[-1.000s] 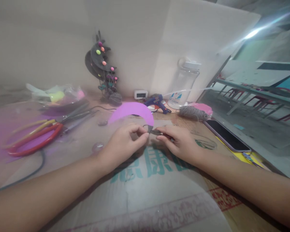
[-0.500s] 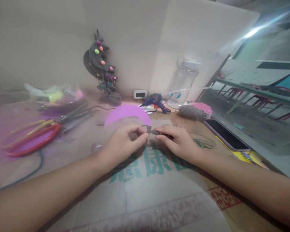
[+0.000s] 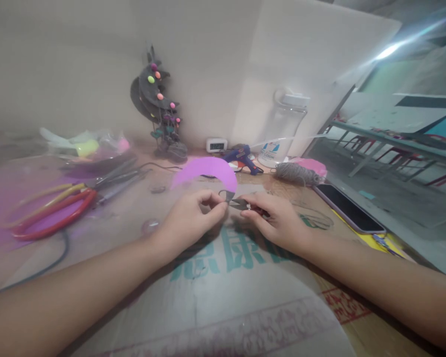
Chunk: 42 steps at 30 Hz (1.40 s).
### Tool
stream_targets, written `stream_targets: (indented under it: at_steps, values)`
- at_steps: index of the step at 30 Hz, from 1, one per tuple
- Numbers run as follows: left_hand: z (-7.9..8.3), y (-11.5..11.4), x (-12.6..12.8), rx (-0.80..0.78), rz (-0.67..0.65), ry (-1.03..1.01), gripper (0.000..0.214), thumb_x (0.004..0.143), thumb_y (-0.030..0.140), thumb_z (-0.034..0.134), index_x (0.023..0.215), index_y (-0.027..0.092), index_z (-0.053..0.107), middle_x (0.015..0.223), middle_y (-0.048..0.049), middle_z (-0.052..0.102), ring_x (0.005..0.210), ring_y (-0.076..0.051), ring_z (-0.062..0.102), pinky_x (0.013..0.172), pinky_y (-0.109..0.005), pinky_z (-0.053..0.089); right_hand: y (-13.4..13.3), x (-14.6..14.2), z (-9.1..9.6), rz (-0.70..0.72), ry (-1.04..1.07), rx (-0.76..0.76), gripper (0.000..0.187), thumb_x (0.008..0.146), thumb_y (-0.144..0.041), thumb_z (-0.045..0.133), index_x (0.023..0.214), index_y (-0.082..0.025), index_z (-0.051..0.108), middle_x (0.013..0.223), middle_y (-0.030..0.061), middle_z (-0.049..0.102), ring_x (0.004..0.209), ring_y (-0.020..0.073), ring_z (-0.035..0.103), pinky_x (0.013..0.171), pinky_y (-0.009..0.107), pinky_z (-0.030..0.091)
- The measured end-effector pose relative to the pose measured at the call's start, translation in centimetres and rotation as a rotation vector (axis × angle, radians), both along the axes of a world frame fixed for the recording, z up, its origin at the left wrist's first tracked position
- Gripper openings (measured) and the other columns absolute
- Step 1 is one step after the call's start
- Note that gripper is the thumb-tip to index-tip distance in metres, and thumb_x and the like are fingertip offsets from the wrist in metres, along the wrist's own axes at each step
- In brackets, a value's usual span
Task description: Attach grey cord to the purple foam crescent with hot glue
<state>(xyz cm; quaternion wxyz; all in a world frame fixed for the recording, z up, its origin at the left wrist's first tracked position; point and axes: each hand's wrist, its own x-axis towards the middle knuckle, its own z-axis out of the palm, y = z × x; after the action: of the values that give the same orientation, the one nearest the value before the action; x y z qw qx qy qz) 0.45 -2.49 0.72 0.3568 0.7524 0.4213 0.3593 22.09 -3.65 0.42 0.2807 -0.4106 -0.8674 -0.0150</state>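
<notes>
My left hand [image 3: 191, 218] pinches a small dark grey piece [image 3: 228, 196] at the tip of a purple crescent of foam sheet [image 3: 206, 170], which rises behind my fingers. My right hand [image 3: 277, 220] is closed round a small dark cutting tool [image 3: 242, 203] whose tip points left and meets the grey piece. Both hands hover just above a flattened cardboard box [image 3: 230, 292] with green printed characters.
Red and yellow-handled pliers [image 3: 52, 210] and a black cable lie at the left, near a bag of colourful bits [image 3: 85, 148]. A dark felt ornament [image 3: 158, 106], small clock [image 3: 216, 145], blue glue gun [image 3: 241, 157], clear bottle [image 3: 282, 126], grey yarn [image 3: 295, 173] and phone [image 3: 347, 208] stand behind and right.
The purple crescent dipped lower and leftwards half a second ago, then tilted back up. Both hands stay pinched together at the same spot.
</notes>
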Motion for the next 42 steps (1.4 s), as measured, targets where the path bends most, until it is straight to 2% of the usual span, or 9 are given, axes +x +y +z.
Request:
stream_targets:
  at_steps: [9,16,24,33,38,42]
  values:
    - [-0.24,-0.05,-0.05,0.191,-0.001,0.066,0.013,0.081,0.023,0.054,0.070,0.021,0.061,0.073,0.0014,0.067,0.075,-0.016,0.060,0.072,-0.027,0.045,0.19,-0.01,-0.08,0.020,-0.047,0.081,0.031,0.095,-0.035,0.046,0.110,-0.015,0.064,0.072,0.0035,0.062,0.063,0.0142,0.054,0.060,0.025,0.039]
    - [-0.54,0.06,-0.01,0.252,-0.003,0.089,0.012,0.082,0.023,0.055,0.074,0.019,0.063,0.076,0.0019,0.066,0.076,-0.014,0.059,0.074,-0.026,0.044,0.25,-0.01,-0.01,0.037,-0.064,0.132,0.029,0.094,-0.034,0.047,0.105,-0.014,0.065,0.071,0.0039,0.061,0.064,0.0144,0.054,0.061,0.025,0.039]
    - [-0.80,0.13,-0.17,0.363,-0.005,0.085,0.010,0.083,0.022,0.056,0.075,0.019,0.062,0.080,0.0011,0.065,0.083,-0.015,0.059,0.080,-0.028,0.043,0.26,-0.01,0.04,0.043,-0.051,0.119,0.027,0.094,-0.032,0.048,0.103,-0.014,0.066,0.072,0.0047,0.065,0.063,0.0141,0.055,0.060,0.024,0.040]
    - [-0.75,0.18,-0.05,0.304,0.004,0.065,0.012,0.082,0.025,0.056,0.073,0.020,0.063,0.079,0.0006,0.067,0.080,-0.016,0.060,0.078,-0.029,0.045,0.27,-0.14,-0.02,0.025,-0.006,0.048,0.027,0.095,-0.034,0.047,0.098,-0.015,0.066,0.077,0.0055,0.068,0.068,0.0150,0.060,0.063,0.025,0.043]
    - [-0.24,0.06,-0.04,0.244,-0.007,0.054,0.014,0.082,0.023,0.054,0.070,0.020,0.061,0.076,0.0011,0.067,0.078,-0.016,0.061,0.075,-0.029,0.045,0.08,-0.01,-0.23,-0.026,0.085,0.062,0.028,0.092,-0.033,0.050,0.107,-0.013,0.063,0.078,0.0053,0.068,0.065,0.0145,0.059,0.061,0.025,0.044]
    - [-0.06,0.04,-0.02,0.201,0.001,0.049,0.017,0.084,0.025,0.052,0.071,0.020,0.062,0.075,0.0010,0.066,0.077,-0.016,0.060,0.074,-0.029,0.044,0.10,0.13,-0.35,-0.017,0.071,0.076,0.026,0.092,-0.033,0.050,0.107,-0.015,0.062,0.079,0.0052,0.068,0.064,0.0144,0.059,0.059,0.025,0.043]
